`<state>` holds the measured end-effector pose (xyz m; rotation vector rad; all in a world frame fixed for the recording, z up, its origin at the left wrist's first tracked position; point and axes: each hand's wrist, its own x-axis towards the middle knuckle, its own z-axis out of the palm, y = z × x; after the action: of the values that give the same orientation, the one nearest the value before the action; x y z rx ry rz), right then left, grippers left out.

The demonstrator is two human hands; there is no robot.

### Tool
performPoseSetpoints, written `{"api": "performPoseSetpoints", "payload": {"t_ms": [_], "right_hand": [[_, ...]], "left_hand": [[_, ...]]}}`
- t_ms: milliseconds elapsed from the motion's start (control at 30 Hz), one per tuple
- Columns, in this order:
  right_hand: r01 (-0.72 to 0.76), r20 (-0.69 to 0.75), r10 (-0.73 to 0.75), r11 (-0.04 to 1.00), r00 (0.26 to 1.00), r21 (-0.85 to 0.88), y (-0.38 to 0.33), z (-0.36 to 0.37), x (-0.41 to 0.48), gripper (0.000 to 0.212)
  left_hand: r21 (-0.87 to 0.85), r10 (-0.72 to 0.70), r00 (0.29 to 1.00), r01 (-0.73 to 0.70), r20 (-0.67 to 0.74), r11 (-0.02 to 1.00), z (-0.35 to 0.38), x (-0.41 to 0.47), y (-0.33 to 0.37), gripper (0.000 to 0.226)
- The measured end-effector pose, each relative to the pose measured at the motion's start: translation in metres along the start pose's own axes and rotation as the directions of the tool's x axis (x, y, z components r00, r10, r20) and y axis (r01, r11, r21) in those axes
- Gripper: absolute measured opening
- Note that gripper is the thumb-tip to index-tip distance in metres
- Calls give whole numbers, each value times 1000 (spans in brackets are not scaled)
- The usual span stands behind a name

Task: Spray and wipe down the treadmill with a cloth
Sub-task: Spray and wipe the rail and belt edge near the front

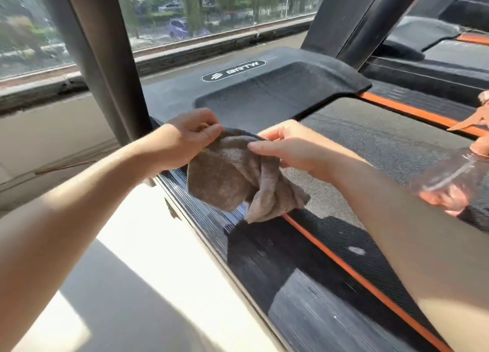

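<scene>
A brown-grey cloth [232, 177] hangs crumpled between both hands, above the left side rail of the black treadmill [264, 251]. My left hand [185, 140] grips the cloth's top left edge with curled fingers. My right hand [291, 148] pinches its top right edge between thumb and fingers. The cloth's lower corners dangle over the orange stripe [344, 267] beside the belt [370, 145]. A clear spray bottle [449, 179] with a peach trigger head stands on the belt at the far right, beyond my right forearm.
The treadmill's motor cover [264, 89] with a white logo lies ahead. A dark upright post [105, 60] rises just left of my left hand; another [344, 18] stands at the right. A window and sill run behind. A second treadmill [436, 55] sits at the right. Sunlit floor lies left.
</scene>
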<state>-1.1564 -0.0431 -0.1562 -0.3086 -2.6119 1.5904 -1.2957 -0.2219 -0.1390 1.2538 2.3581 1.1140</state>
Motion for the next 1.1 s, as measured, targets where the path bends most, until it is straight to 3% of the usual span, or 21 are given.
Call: {"api": "performPoseSetpoints", "payload": {"t_ms": [100, 167, 200, 267, 300, 333, 400, 433, 500, 567, 667, 800, 900, 1100], "right_hand": [[201, -307, -255, 959, 917, -198, -19, -15, 7, 20], [344, -391, -407, 912, 825, -224, -29, -20, 3, 18], [384, -376, -423, 906, 824, -178, -31, -23, -2, 15], [339, -213, -348, 937, 913, -81, -28, -29, -17, 13], [240, -48, -249, 961, 967, -140, -24, -33, -25, 18], [135, 141, -94, 940, 985, -313, -18, -35, -32, 28], [29, 318, 204, 801, 926, -598, -5, -27, -39, 50], [3, 294, 241, 769, 925, -640, 5, -17, -37, 56], [-59, 154, 187, 800, 970, -598, 28, 13, -30, 47], [-68, 102, 150, 828, 983, -557, 52, 50, -29, 39], [-75, 33, 110, 843, 993, -533, 75, 80, -23, 52], [48, -7, -64, 823, 998, -566, 67, 93, 24, 63], [74, -42, -116, 830, 992, -552, 50, 110, 61, 64], [110, -104, -221, 774, 970, -623, 18, 130, 147, 67]], "left_hand": [[179, 182, 959, -144, -219, 973, -7, 8, 21, 10], [190, 280, 929, -238, -241, 953, -20, 9, 41, 15], [199, 299, 935, -261, -192, 945, -28, 9, 49, 18], [279, 227, 972, -233, 53, 932, -38, 3, 57, 19], [298, 128, 966, -193, 223, 935, -40, -3, 58, 17], [289, -6, 922, -116, 388, 950, -36, -8, 56, 18], [301, -161, 791, -31, 591, 953, -9, -16, 42, 28], [357, -136, 789, -110, 599, 928, 13, -21, 33, 26], [480, 44, 874, -307, 484, 821, 62, -36, 9, 28], [564, 125, 905, -356, 407, 745, 98, -57, -17, 51], [618, 175, 927, -353, 331, 703, 104, -63, -55, 64], [679, 267, 936, -351, 231, 645, 71, -38, -80, 54], [706, 318, 927, -362, 201, 608, 41, -23, -102, 49], [789, 238, 969, -194, 63, 583, -1, 7, -133, 62]]}}
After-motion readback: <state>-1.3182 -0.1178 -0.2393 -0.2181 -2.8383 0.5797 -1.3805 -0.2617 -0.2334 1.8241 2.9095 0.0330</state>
